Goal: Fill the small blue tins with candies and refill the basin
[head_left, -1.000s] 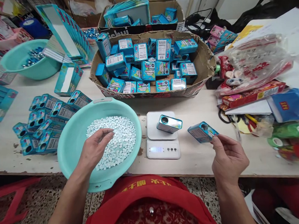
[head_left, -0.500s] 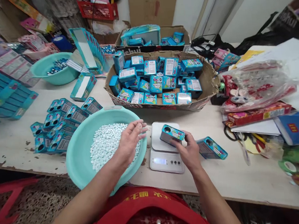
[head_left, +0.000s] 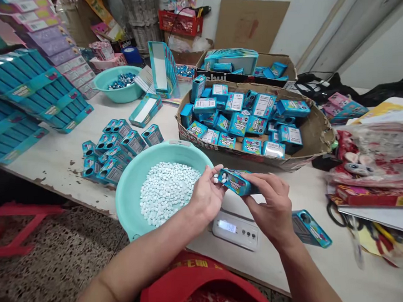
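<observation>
Right hand (head_left: 273, 203) gripping tilted tin (head_left: 236, 184), few candies (head_left: 216, 179) at its opening; left hand (head_left: 208, 194) cupped open there. Left basin (head_left: 127, 212): white candies (head_left: 166, 189). Far carton (head_left: 319, 132): blue tins (head_left: 237, 124).

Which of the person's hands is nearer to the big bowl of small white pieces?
Left. The left hand is palm up at the right rim of the bowl; the right hand is farther right, beyond the bowl, holding a blue box.
</observation>
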A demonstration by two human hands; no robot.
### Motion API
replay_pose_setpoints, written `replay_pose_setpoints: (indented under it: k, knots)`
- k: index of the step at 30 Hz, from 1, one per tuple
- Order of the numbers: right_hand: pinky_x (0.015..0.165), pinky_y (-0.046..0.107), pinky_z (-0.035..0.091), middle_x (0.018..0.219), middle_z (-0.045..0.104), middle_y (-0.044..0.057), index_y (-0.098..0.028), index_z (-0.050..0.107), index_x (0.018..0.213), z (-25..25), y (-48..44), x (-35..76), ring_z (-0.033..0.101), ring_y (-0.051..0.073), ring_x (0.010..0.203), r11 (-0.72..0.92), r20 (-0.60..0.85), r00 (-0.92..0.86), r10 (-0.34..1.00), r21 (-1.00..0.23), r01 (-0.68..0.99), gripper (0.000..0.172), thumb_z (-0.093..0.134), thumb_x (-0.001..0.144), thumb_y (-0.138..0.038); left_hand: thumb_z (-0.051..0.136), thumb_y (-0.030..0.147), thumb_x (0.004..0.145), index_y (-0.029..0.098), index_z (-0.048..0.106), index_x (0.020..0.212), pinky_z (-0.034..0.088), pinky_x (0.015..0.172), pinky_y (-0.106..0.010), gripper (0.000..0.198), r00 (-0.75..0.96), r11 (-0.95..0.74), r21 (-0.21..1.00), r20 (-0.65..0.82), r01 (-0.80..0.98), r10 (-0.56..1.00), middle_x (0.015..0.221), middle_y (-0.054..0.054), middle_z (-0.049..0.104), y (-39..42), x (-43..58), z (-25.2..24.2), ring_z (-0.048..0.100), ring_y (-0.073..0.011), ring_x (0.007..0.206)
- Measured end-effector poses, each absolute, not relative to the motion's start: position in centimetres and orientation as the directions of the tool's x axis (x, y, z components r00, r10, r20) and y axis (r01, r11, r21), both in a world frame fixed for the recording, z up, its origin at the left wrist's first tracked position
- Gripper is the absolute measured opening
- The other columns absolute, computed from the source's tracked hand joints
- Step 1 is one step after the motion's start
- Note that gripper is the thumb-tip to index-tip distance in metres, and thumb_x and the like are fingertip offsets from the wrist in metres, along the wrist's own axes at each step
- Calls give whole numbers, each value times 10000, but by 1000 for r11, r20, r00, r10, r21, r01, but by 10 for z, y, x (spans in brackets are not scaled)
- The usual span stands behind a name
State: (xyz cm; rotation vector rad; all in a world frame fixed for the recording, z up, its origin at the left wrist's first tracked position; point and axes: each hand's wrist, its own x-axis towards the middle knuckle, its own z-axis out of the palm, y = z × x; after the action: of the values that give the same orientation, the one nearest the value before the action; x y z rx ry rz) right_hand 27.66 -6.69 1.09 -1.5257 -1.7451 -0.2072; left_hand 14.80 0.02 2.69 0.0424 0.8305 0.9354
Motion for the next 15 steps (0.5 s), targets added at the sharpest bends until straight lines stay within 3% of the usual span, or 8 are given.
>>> replay_pose_setpoints:
  k: [5,9,12,13,15]
  knots:
    - [890,416,410,984,661,26,-276,610,1071,11,-66,271,600,214,917,251,612,97,785,-457,853,330,652,767,-154,422,284,936,102,634,805,527,723,-264,308,305,621,384,-623,-683,720,790,-88,608,2,140,24,595,-133,697]
    - [832,384,457,978,658,27,-265,640,1042,9,-68,271,602,215,918,195,512,262,818,-675,711,290,698,758,-249,489,189,886,117,648,787,512,814,-283,201,288,587,469,-564,-661,774,833,-87,624,6,120,17,618,-144,786]
    - [769,361,495,933,660,31,-226,642,1019,7,-70,274,617,209,852,140,378,458,805,-870,473,317,730,732,-329,604,239,811,153,678,876,451,951,-384,131,269,482,783,-403,-394,875,989,-114,644,11,91,21,591,-236,1026]
    - [760,358,500,926,658,32,-217,642,1017,7,-69,274,618,208,842,130,352,500,791,-896,425,332,737,724,-341,666,236,755,180,682,937,408,1004,-413,191,259,372,894,-309,-249,915,1085,-110,631,12,82,25,537,-265,1131]
    - [766,360,507,928,656,33,-217,648,1005,8,-66,268,614,207,849,141,362,498,788,-893,427,324,743,720,-339,751,163,635,243,661,1069,305,1090,-434,451,295,108,994,-94,-29,951,1246,-81,569,13,70,38,408,-286,1277]
